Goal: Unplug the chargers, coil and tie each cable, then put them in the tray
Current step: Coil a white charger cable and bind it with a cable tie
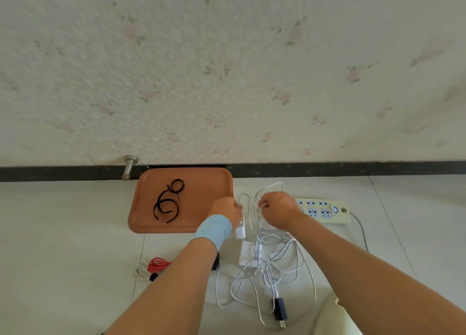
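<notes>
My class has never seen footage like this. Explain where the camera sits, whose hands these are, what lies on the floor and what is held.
This is one picture from a camera worn on a person's head, looking down at their own bare hands; no machine is involved. The left hand, with a blue wristband, grips a white charger; the right hand pinches a white cable. On the tiled floor lie an orange tray holding black ties, a power strip, tangled white cables and a black charger.

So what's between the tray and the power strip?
In the head view: the left hand gripping a white charger, and the right hand pinching its white cable.
</notes>
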A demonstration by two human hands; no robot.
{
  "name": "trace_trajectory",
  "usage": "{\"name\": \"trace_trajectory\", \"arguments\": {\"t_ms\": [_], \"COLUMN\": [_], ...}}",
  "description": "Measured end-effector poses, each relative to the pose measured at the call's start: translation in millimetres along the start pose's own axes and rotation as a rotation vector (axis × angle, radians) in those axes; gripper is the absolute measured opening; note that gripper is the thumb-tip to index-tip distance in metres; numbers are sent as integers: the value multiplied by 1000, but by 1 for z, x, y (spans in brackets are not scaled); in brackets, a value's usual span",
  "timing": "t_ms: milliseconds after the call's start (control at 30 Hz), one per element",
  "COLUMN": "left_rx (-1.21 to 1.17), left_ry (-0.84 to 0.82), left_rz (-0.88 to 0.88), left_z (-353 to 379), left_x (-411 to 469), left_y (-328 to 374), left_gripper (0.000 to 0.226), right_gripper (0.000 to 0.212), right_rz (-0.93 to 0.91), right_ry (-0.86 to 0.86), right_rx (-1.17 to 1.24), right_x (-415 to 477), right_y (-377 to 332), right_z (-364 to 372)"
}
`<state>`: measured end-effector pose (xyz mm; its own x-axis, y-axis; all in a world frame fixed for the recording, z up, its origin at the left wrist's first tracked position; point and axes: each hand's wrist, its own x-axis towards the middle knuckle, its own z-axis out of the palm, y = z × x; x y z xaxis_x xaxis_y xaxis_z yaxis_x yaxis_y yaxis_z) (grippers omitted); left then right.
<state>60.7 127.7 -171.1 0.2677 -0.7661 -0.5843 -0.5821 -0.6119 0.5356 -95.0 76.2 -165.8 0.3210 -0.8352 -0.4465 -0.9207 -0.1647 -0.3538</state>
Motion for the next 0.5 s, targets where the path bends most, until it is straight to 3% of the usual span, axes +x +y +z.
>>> {"name": "trace_trajectory", "arguments": {"t_ms": [133,300,400,500], "left_rx": [-228,-277,-278,-255], "left_ry": [-2,58,77,117], "left_rz": [64,208,280,353], "left_z": [-33,-80,-101,-119], "left_x": [-30,-83,-118,-153], "left_y": [17,58,83,108], "left_gripper": [33,41,39,40], "right_gripper": [33,34,47,32], "right_rz": [-21,-129,-238,-293], "right_ry": [66,164,127,47], "right_rx": [-2,5,104,147], "right_x": [-21,-58,-84,-112], "right_y": [-15,-49,-68,-88], "right_z": [-27,-78,-111,-144]}}
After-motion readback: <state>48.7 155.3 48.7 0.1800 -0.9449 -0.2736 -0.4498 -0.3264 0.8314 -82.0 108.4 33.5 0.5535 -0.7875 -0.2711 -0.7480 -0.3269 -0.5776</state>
